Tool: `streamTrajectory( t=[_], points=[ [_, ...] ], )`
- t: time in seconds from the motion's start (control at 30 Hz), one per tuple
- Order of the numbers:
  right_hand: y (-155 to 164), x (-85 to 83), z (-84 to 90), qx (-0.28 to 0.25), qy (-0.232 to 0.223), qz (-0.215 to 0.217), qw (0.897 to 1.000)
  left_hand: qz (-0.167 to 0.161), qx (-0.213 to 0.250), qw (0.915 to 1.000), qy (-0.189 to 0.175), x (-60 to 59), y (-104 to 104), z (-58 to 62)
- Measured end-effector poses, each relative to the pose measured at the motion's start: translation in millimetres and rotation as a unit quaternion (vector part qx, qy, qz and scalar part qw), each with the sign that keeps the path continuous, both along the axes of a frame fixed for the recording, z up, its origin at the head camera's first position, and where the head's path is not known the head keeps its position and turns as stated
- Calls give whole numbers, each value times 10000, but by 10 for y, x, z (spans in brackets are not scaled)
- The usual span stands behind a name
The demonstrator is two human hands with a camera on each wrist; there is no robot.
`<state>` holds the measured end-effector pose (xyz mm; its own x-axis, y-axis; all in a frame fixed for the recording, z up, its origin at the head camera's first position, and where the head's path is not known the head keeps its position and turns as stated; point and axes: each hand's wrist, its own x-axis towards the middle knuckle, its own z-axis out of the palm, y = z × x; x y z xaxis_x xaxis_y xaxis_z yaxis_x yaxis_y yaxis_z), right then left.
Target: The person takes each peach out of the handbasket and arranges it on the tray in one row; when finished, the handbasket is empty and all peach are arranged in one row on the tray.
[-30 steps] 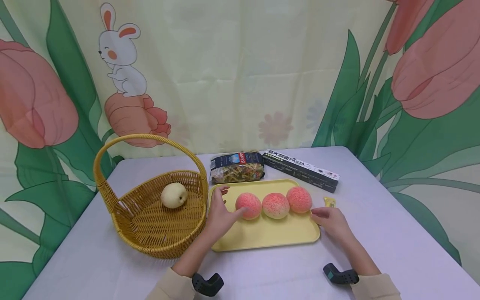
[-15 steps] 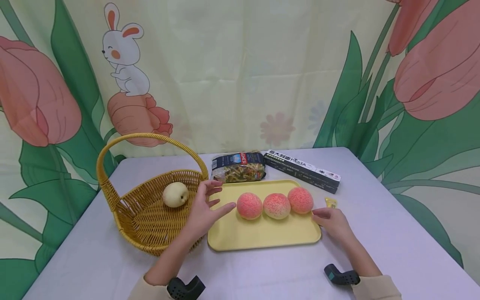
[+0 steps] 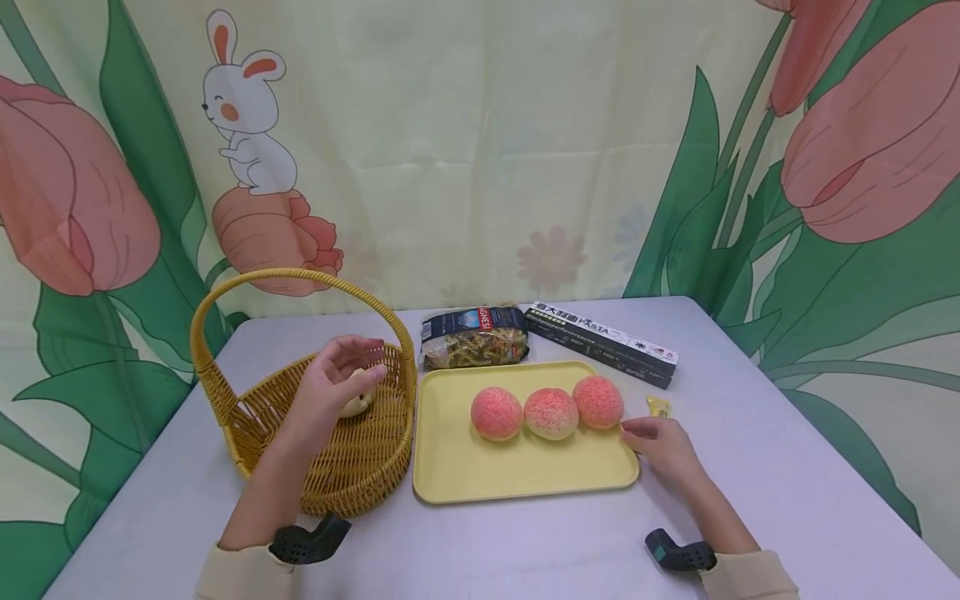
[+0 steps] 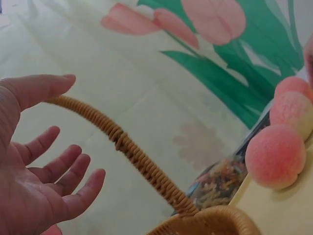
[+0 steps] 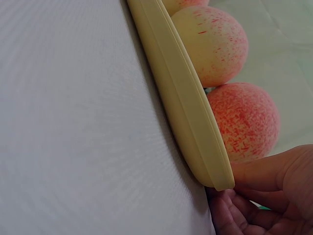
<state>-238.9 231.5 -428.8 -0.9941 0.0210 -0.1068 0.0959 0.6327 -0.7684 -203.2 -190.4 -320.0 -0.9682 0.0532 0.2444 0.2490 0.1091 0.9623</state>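
My left hand (image 3: 330, 392) is over the wicker basket (image 3: 360, 492), its fingers apart and loosely bent, with nothing held. In the head view it partly covers a pale yellow round pear (image 3: 357, 406) lying inside the basket. The left wrist view shows the palm and fingertips beside the basket's handle (image 4: 146, 169). At the right end of the yellow tray (image 3: 525, 479), my right hand (image 3: 663, 450) pinches the rim, thumb on top and fingers below. Three pink peaches, a left one (image 3: 497, 414), a middle one (image 3: 551, 414) and a right one (image 3: 598, 402), sit in a row on the tray.
Behind the tray lie a bag of pasta (image 3: 475, 337) and a long dark pasta box (image 3: 602, 343). A small yellow packet (image 3: 659, 407) lies just beyond my right hand. A printed curtain (image 3: 465, 167) hangs at the table's back edge.
My left hand has moved leftward from beside the left peach, past the tray's left edge, to over the basket. The right hand stays at the tray's rim, and the peaches have not moved.
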Motion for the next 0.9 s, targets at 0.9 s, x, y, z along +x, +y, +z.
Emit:
streamTrajectory(
  t=[0.9],
  points=[
    [10,-3,-25,18,-3,28,10000,2084,-694,9688,-1145,-973,-937,-1006]
  ],
)
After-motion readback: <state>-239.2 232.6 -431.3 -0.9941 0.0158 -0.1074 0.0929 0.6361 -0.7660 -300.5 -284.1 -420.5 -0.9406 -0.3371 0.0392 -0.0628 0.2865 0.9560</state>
